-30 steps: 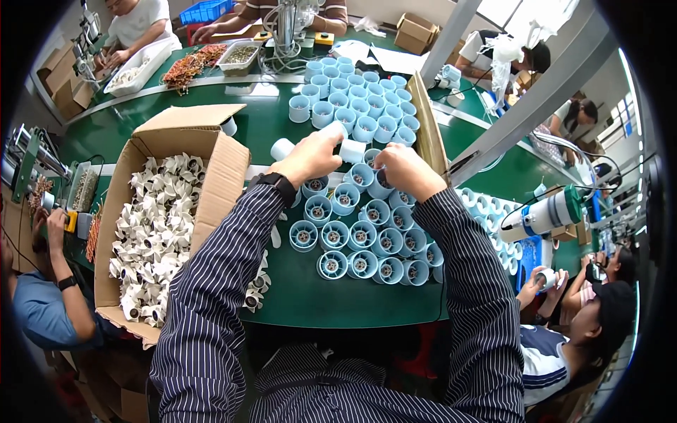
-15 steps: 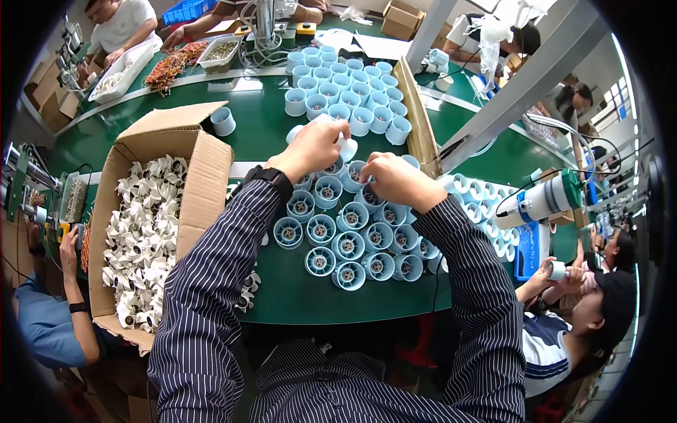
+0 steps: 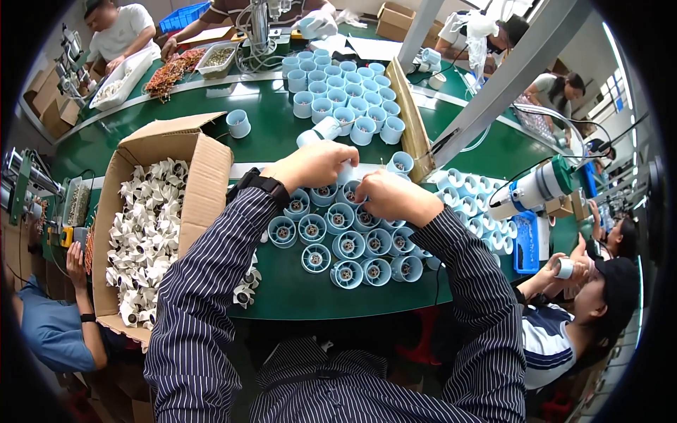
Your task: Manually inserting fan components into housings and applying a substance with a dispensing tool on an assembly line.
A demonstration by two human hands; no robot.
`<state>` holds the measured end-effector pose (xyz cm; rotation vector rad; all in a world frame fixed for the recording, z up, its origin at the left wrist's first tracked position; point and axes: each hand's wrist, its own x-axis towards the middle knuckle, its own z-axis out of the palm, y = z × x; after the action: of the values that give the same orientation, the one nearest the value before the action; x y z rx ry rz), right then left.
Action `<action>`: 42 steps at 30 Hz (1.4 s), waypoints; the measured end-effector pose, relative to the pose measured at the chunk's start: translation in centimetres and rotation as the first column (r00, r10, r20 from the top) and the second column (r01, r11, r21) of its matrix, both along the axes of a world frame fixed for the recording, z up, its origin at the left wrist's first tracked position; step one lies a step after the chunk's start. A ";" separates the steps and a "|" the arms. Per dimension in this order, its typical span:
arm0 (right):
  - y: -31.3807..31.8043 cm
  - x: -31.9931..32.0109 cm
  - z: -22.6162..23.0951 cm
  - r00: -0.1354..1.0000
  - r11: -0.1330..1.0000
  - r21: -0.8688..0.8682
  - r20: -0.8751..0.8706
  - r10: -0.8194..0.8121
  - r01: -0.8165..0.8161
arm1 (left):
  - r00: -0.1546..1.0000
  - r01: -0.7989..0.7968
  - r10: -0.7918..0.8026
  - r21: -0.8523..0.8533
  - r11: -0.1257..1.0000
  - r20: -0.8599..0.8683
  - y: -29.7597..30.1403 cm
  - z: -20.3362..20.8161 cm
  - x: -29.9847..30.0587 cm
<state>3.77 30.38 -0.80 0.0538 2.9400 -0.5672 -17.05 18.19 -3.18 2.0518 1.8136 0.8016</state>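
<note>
Many light blue cup-shaped housings (image 3: 339, 216) stand in rows before me, with spokes and small metal parts inside. My left hand (image 3: 314, 169), a black band at its wrist, is closed over the group's far side. A pale blue housing (image 3: 345, 173) shows under its fingertips and seems gripped by them. Close by on the right, my right hand (image 3: 398, 196) has its fingers pinched at the housings; what lies between them is hidden. Just beyond my left hand another housing (image 3: 326, 130) lies tilted on its side.
An open cardboard box (image 3: 204, 201) of white bladed fan wheels (image 3: 148, 240) stands at left. A lone housing (image 3: 238, 124) is behind it. More housings (image 3: 337, 92) fill the far belt beside a tan rail (image 3: 412, 127). A grey post (image 3: 486, 92) slants at right. Co-workers sit around.
My left hand has come nearer and lower, toward the right hand. My right hand has shifted slightly right and down. Across the table, a co-worker's gloved hand has come in with a housing.
</note>
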 end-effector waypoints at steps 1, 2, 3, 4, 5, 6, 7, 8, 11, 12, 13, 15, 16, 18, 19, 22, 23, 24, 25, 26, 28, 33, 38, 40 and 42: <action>-0.1 0.2 0.1 1.000 1.000 0.008 0.029 0.010 -0.010 | 1.000 0.006 -0.006 -0.079 0.997 0.001 -0.4 0.9 0.4; -0.1 0.4 0.2 1.000 1.000 0.009 0.028 0.008 -0.008 | 1.000 0.011 -0.011 -0.159 0.987 0.002 -0.6 1.4 0.7; 0.1 0.7 0.3 1.000 1.000 -0.021 0.027 0.013 -0.012 | 1.000 0.012 -0.013 -0.158 0.987 0.000 -0.7 1.5 1.0; 0.3 1.0 0.6 1.000 0.999 -0.050 0.025 0.017 -0.016 | 1.000 0.014 -0.018 -0.154 0.988 -0.025 -0.8 1.6 1.2; 0.4 1.2 0.8 0.999 0.997 -0.078 0.023 0.023 -0.021 | 0.999 0.015 -0.023 -0.151 0.988 -0.050 -0.9 1.7 1.4; 0.3 1.0 1.7 0.999 0.997 -0.078 0.019 0.029 -0.027 | 0.997 0.010 -0.021 -0.150 0.989 -0.076 -1.2 1.6 1.4; 0.4 0.7 2.9 0.999 0.997 -0.069 0.008 -0.031 0.032 | 0.997 0.002 -0.014 -0.151 0.989 -0.080 -1.4 1.4 1.3; 0.4 0.3 4.2 0.996 0.994 -0.062 -0.004 -0.090 0.089 | 0.994 0.005 -0.016 -0.106 0.994 -0.107 -1.6 1.1 1.3; 2.7 -1.0 4.1 0.969 0.978 -0.038 -0.133 -0.208 0.204 | 0.986 0.032 -0.033 -0.010 0.999 -0.162 -1.5 0.4 1.9; 4.0 -1.9 3.0 0.935 0.966 -0.031 -0.246 -0.255 0.255 | 0.995 0.006 -0.004 0.022 1.000 -0.097 -1.4 0.2 2.0; 5.0 -2.7 1.9 0.886 0.952 -0.031 -0.356 -0.296 0.306 | 0.999 -0.022 0.023 0.053 0.998 -0.031 -1.4 0.1 2.0; 6.3 -5.2 -1.3 0.863 0.952 0.005 -0.423 -0.275 0.306 | 0.998 -0.059 0.057 0.078 0.995 0.029 -1.4 0.3 1.5; 6.7 -6.3 -2.9 0.840 0.948 0.044 -0.479 -0.256 0.315 | 0.986 -0.075 0.064 0.066 0.995 0.152 -1.2 0.6 1.2; 6.6 -7.8 -3.7 0.813 0.945 0.080 -0.535 -0.227 0.317 | 0.919 -0.111 0.090 0.035 0.993 0.385 -1.2 1.2 0.3; 6.3 -8.5 -3.7 0.819 0.948 0.095 -0.535 -0.209 0.304 | 0.919 -0.119 0.097 0.033 0.992 0.383 -1.2 1.0 -0.4; 5.9 -9.8 -3.8 0.830 0.952 0.126 -0.530 -0.175 0.280 | 0.874 -0.095 0.139 -0.115 0.989 0.467 -0.8 0.0 -1.7; 5.9 -10.0 -3.7 0.850 0.950 0.155 -0.501 -0.163 0.273 | 0.873 -0.096 0.139 -0.116 0.989 0.468 -0.5 -0.4 -2.0; 5.7 -10.1 -3.7 0.870 0.947 0.181 -0.469 -0.154 0.266 | 0.911 -0.218 0.227 -0.067 0.974 0.344 -0.3 -0.5 -2.1; 5.6 -10.2 -3.7 0.888 0.943 0.209 -0.436 -0.147 0.259 | 0.922 -0.327 0.319 0.000 0.945 0.220 0.1 -0.7 -2.2; 4.7 -10.5 -3.1 0.890 0.945 0.209 -0.433 -0.143 0.254 | 0.902 -0.429 0.421 0.081 0.899 0.098 0.1 -0.9 -2.4; 2.7 -10.8 -2.1 0.898 0.888 0.299 -0.376 -0.228 0.351 | 0.889 -0.456 0.451 0.081 0.886 0.072 0.7 -2.4 -2.9; 3.0 -10.0 -1.7 0.917 0.855 0.376 -0.318 -0.243 0.357 | 0.874 -0.481 0.470 0.078 0.873 0.120 3.1 -4.1 -3.8; 5.2 -7.5 -1.7 0.940 0.916 0.305 -0.297 -0.168 0.260 | 0.868 -0.462 0.433 0.074 0.884 0.242 3.9 -4.9 -3.7; 6.4 -5.6 -1.9 0.945 0.926 0.301 -0.298 -0.134 0.226 | 0.879 -0.403 0.389 -0.007 0.915 0.276 4.1 -3.3 -2.2; 6.2 -4.7 -1.6 0.947 0.932 0.298 -0.301 -0.112 0.204 | 0.885 -0.293 0.331 -0.159 0.943 0.329 3.3 -1.4 -1.3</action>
<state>-0.94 36.53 -2.45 0.2741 3.2982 -0.1018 -18.40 21.48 -4.57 1.4515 1.9480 1.0550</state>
